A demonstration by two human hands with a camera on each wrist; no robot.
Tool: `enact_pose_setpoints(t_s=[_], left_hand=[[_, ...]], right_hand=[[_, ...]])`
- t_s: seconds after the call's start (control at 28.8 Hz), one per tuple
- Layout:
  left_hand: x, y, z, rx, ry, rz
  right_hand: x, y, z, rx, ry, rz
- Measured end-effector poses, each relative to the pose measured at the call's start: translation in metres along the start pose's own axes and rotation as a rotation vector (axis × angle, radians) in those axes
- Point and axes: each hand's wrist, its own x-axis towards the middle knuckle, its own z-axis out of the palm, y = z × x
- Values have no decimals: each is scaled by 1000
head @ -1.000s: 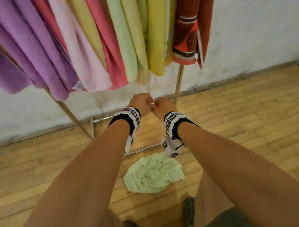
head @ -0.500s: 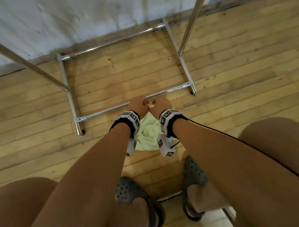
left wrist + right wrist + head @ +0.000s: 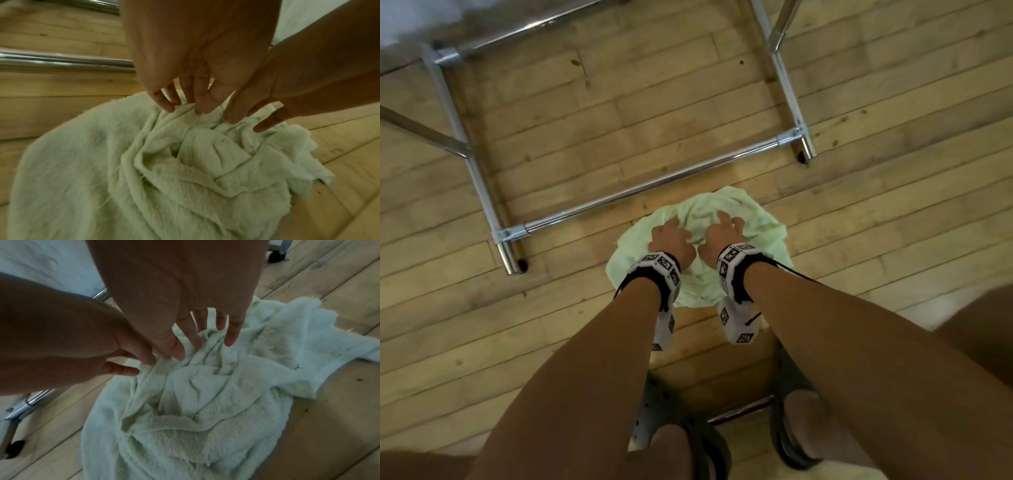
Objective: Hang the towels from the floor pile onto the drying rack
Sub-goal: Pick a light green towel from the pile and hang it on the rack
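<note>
With both our left hand (image 3: pixel 671 240) and right hand (image 3: pixel 722 236) spread, fingertips just touching the crumpled towel (image 3: pixel 763 229) on the floor at mid-frame, we risk pinching one loose fold, so it trails and snags the rack (image 3: pixel 654 181) above it.

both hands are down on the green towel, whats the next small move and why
Probably curl the fingers shut on the fold they touch and lift. Both the left hand and right hand reach the crumpled green towel with straight, spread fingers, gripping nothing, and it lies flat on the floor.
</note>
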Motion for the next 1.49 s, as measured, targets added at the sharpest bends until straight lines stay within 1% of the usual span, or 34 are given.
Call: enact_pose_setpoints(t_s=[0.07,0.17,0.28,0.42,0.49,0.59,0.66,0.76,0.87,0.9,0.97,1.04,1.11,1.15,1.22,1.25,1.32,1.39,1.42,1.46,1.49], left_hand=[[-2,4,-2,11,14,23],[-11,11,-12,-94,45,26],[-28,25,-34,-205,100,43],[-58,46,-72,-229,152,108],[-77,54,-94,-239,185,141],[-109,63,-123,-275,266,182],[-135,68,-141,-320,324,203],[-172,77,-162,-346,373,245],[-214,86,-182,-497,465,288],[-229,88,-188,-549,497,304],[-256,93,-200,-618,523,345],[-285,98,-209,-651,531,407],[-314,103,-214,-702,550,494],[-327,104,-217,-732,580,541],[-351,103,-222,-776,672,622],[-359,101,-225,-797,721,654],[-369,96,-228,-850,763,684],[-374,93,-227,-889,764,683],[-373,92,-225,-909,759,676],[-372,92,-223,-922,751,680],[-371,91,-223,-932,742,694]], right_hand=[[0,1,-1,-18,-9,-27],[-6,-4,-13,-1,55,-61],[-21,-11,-37,85,154,-100],[-49,-17,-69,151,212,-101],[-71,-21,-89,183,246,-121],[-110,-30,-115,233,347,-190],[-138,-33,-130,251,401,-221],[-181,-35,-154,312,470,-286],[-229,-36,-173,383,588,-384],[-243,-36,-179,443,625,-424],[-270,-38,-187,573,695,-515],[-296,-41,-193,647,730,-601],[-325,-43,-198,734,735,-717],[-340,-44,-201,767,741,-777],[-360,-42,-206,801,760,-883],[-365,-40,-208,811,760,-910],[-368,-35,-208,777,694,-890],[-368,-31,-201,675,580,-858],[-367,-31,-198,624,535,-867],[-366,-31,-195,589,523,-883],[-365,-33,-193,577,548,-894]])
